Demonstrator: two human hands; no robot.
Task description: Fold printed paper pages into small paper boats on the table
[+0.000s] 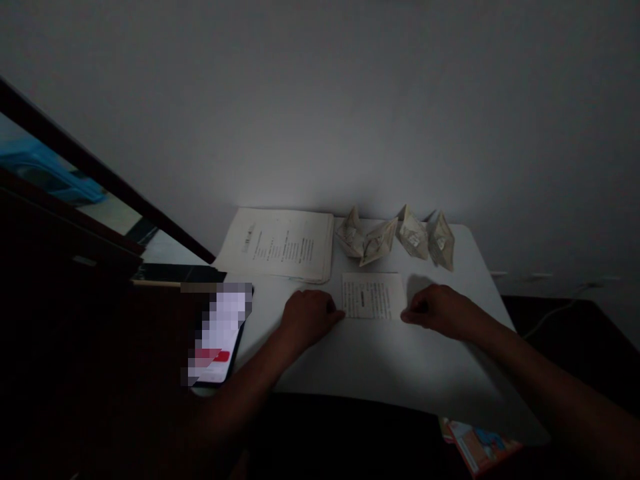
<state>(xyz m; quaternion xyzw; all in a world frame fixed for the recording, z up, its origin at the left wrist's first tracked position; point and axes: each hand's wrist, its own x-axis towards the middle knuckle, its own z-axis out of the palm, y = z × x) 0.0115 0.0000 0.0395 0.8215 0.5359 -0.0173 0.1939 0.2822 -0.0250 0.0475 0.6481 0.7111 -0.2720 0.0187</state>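
Observation:
A small printed sheet of paper [373, 295] lies flat on the white table [380, 360]. My left hand [307, 315] rests at the sheet's lower left corner, fingers curled and pinched on the edge. My right hand [437, 308] sits at the lower right corner, fingers likewise curled against the paper's edge. Behind the sheet stand several folded paper boats [395, 239] made from printed pages.
A stack of printed pages [280, 245] lies at the table's back left. A lit phone [220, 333] rests on the left edge. Dark wooden furniture [75, 280] fills the left. An orange booklet [477, 447] lies below the table's front right. A wall stands close behind.

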